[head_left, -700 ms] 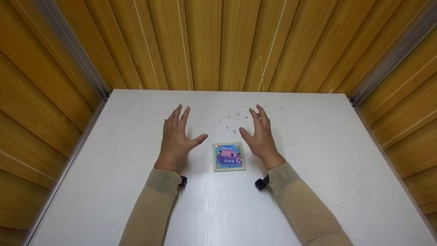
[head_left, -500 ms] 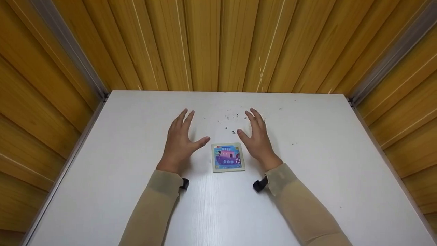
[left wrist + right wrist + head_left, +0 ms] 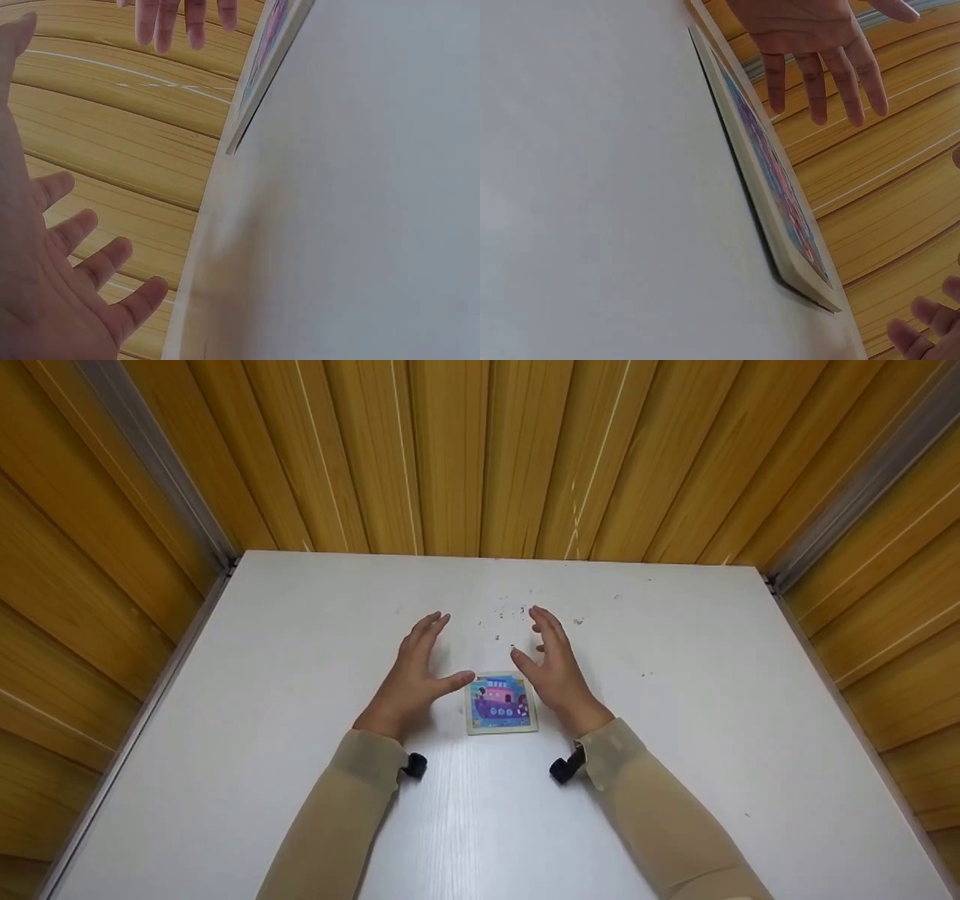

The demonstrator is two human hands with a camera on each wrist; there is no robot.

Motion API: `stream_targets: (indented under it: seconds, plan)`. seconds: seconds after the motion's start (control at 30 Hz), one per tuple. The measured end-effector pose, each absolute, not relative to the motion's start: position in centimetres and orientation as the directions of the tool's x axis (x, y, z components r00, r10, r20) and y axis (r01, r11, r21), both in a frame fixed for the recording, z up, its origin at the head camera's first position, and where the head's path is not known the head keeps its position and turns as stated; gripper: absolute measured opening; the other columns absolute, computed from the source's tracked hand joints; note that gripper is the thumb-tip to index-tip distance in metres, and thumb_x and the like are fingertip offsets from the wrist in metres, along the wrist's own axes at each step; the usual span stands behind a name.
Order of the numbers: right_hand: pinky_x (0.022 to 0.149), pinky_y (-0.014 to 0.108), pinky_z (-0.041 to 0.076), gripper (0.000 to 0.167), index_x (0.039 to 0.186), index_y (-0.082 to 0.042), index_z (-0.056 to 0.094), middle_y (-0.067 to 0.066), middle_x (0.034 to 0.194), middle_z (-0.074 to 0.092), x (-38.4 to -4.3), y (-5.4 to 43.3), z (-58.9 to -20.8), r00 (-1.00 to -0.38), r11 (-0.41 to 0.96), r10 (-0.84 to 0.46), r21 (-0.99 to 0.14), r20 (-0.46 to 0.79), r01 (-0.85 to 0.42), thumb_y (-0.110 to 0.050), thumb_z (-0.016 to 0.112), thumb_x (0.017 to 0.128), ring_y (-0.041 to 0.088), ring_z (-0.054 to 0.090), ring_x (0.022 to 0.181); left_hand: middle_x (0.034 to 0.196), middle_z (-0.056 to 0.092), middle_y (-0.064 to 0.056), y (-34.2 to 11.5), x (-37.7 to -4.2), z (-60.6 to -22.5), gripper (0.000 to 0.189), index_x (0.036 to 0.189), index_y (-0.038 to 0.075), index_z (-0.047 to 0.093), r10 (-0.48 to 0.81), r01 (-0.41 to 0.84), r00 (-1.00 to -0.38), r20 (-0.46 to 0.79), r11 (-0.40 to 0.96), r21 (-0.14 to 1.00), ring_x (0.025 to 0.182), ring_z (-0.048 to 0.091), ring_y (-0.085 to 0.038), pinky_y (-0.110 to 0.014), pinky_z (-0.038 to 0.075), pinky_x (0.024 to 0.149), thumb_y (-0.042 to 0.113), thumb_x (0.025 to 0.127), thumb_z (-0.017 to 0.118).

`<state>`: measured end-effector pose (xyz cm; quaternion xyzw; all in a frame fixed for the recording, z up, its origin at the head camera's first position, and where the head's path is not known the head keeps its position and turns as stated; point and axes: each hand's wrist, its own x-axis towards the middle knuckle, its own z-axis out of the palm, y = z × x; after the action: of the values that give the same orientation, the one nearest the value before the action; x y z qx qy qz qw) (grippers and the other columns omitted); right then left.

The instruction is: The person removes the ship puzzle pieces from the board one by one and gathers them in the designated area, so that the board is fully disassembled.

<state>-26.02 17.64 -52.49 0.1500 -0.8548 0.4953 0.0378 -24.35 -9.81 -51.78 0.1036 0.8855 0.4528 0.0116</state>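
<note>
A square picture puzzle (image 3: 501, 703) in a pale frame, with a pink and purple ship on blue, lies flat on the white table. To its left my left hand (image 3: 415, 684) hovers with spread fingers, the thumb tip by the puzzle's upper left corner. On the other side my right hand (image 3: 559, 675) hovers too, its thumb over the upper right corner in the head view. Neither hand holds anything. The right wrist view gives the puzzle's thick edge (image 3: 761, 195), with the left hand (image 3: 817, 45) beyond it. In the left wrist view only part of the puzzle (image 3: 266, 67) shows.
The white table (image 3: 300, 622) carries small dark marks or specks (image 3: 501, 615) beyond the puzzle. Wood-patterned panels (image 3: 450, 457) rise at the back and both sides. A black wrist strap (image 3: 415, 765) sits at the left cuff, another strap (image 3: 567, 766) at the right.
Both hands have moved inward toward the puzzle, the left one farther to the right, and slightly nearer the person. The gap between the hands is smaller. The puzzle has stayed in place.
</note>
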Motion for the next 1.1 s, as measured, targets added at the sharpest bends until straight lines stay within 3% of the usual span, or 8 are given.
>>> stream_targets:
  seconds: [0.13,0.37,0.53,0.73,1.1]
  plan:
    - [0.134,0.061,0.039,0.084,0.181,-0.021,0.026,0.005,0.19,0.019,-25.6,17.5,-52.6,-0.951,0.458,-0.283,-0.854,0.122,-0.246,-0.032,0.072,0.111,0.039,0.036,0.169,0.191,0.019,0.003,-9.9,-24.4,-52.2,0.116,0.179,0.032,0.033,0.23,0.171,-0.972,0.043,0.574,0.801,0.178,0.016,-0.034,-0.069,0.03,0.136,0.056,0.085,0.097]
    - [0.138,0.056,0.036,0.087,0.179,-0.014,0.033,0.008,0.188,0.029,-25.4,17.4,-53.4,-0.924,0.503,-0.376,-0.823,0.066,-0.264,-0.039,0.076,0.108,0.038,0.037,0.171,0.182,0.039,-0.002,-10.3,-24.6,-53.0,0.113,0.169,0.024,0.052,0.295,0.214,-0.956,0.016,0.655,0.725,0.171,0.025,-0.036,-0.068,0.03,0.137,0.061,0.075,0.102]
    - [0.14,0.057,0.031,0.082,0.175,-0.013,0.042,0.012,0.183,0.04,-25.4,17.4,-53.5,-0.91,0.553,-0.412,-0.779,0.053,-0.295,-0.04,0.078,0.106,0.038,0.041,0.169,0.173,0.051,-0.003,-10.5,-24.6,-53.2,0.108,0.161,0.021,0.062,0.326,0.254,-0.945,0.018,0.698,0.67,0.164,0.031,-0.036,-0.064,0.023,0.137,0.062,0.071,0.105]
    - [0.141,0.054,0.028,0.077,0.171,-0.01,0.049,0.016,0.176,0.049,-25.4,17.5,-53.5,-0.903,0.626,-0.429,-0.711,0.03,-0.321,-0.039,0.079,0.106,0.037,0.04,0.169,0.161,0.064,-0.002,-10.4,-24.8,-53.3,0.096,0.151,0.019,0.071,0.388,0.331,-0.921,0.038,0.728,0.6,0.16,0.037,-0.038,-0.061,0.02,0.134,0.062,0.072,0.103]
    - [0.14,0.053,0.032,0.07,0.162,-0.009,0.062,0.013,0.171,0.055,-25.2,17.3,-53.6,-0.885,0.653,-0.465,-0.661,0.033,-0.368,-0.046,0.08,0.105,0.035,0.044,0.166,0.156,0.067,-0.001,-10.2,-24.7,-53.8,0.082,0.144,0.022,0.077,0.416,0.353,-0.909,0.029,0.73,0.585,0.158,0.038,-0.038,-0.06,0.02,0.132,0.056,0.075,0.104]
